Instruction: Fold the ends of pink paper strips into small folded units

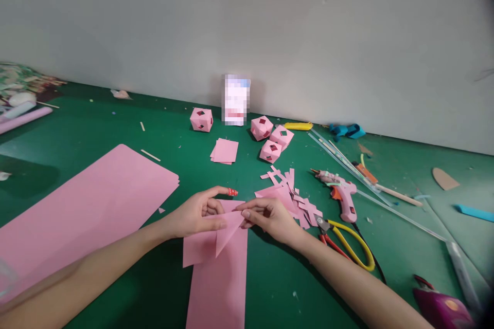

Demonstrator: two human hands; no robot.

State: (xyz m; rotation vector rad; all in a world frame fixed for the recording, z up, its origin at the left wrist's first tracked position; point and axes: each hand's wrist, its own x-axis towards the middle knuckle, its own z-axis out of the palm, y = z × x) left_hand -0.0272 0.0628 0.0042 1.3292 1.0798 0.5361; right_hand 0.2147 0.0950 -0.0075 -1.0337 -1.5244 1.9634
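Note:
A folded piece of pink paper [228,231], bent into a triangle, is held between both hands near the middle of the table. My left hand [196,213] pinches its left side, thumb in front, with the index finger lifted. At its right corner, my right hand [270,218] closes thumb and fingertips on the paper. Below the hands lies a long pink paper strip [219,293], with another pink piece [197,252] partly over it. Just beyond my right hand are a loose pink sheet [278,194] and several cut pink scraps [306,208].
Several pink paper polyhedra [201,120] and a stack of small squares [226,150] sit farther back, near a blurred screen [236,100]. Large pink sheets [96,200] lie left. A glue gun [341,193], yellow-and-red-handled scissors [353,241] and a purple tool [440,308] lie right.

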